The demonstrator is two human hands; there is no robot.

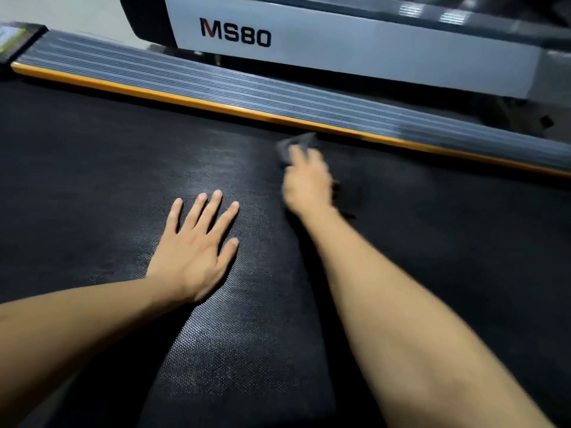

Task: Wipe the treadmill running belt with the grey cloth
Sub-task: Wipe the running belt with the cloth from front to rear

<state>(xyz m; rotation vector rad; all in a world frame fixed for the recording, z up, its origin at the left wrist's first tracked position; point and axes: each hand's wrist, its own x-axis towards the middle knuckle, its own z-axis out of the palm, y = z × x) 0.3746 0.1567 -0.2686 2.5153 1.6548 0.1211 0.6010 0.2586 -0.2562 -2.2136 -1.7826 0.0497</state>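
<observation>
A person leans over a treadmill, the left hand (197, 242) spread flat, fingers apart and gripping nothing, braced on the black running belt (92, 180). The right hand (307, 180), blurred, is closed around the grey cloth (298, 145), which bunches out past the fingertips and presses on the belt at its far edge, just beside the orange strip (185, 98) and the ribbed side rail (216, 78). A grey side panel marked MS80 (309, 44) stands beyond. Most of the belt toward the camera shows a dull sheen, and much of it likely remains to be wiped. The risks appear modest: the loosely wadded cloth could snag in the seam between belt and strip, and the belt may shift under the bracing palm, unsettling the person's balance.
</observation>
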